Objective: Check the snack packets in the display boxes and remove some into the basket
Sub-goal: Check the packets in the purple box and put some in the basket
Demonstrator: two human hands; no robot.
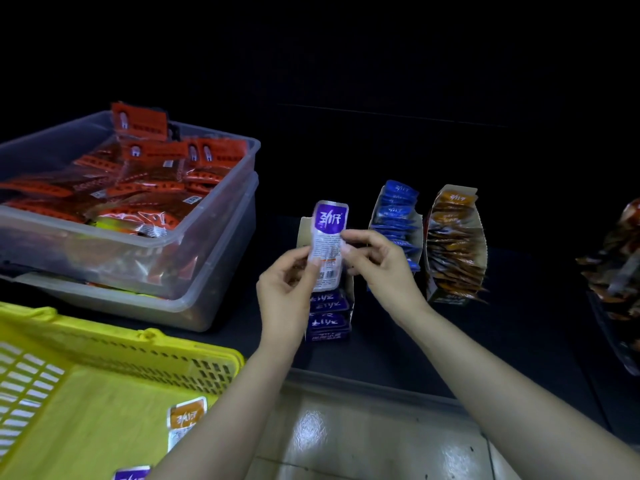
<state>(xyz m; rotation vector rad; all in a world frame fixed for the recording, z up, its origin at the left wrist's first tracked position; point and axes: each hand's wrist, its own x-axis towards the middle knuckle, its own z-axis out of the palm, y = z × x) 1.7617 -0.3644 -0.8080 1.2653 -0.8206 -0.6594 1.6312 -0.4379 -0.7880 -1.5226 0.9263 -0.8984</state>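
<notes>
While poised above the purple display box (329, 318), pinching purple packet (330, 221) upright: left grip (287, 289) at nine o'clock, right grip (377, 261) at three.

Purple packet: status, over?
Left hand and right hand both pinch purple packet, upright above its display box. Yellow basket holds two packets. Nothing in the way.

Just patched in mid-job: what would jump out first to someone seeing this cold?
The purple packet held up at centre, pinched between the left hand and right hand above its display box. Next, the bright yellow basket at lower left, with an orange packet inside.
</notes>
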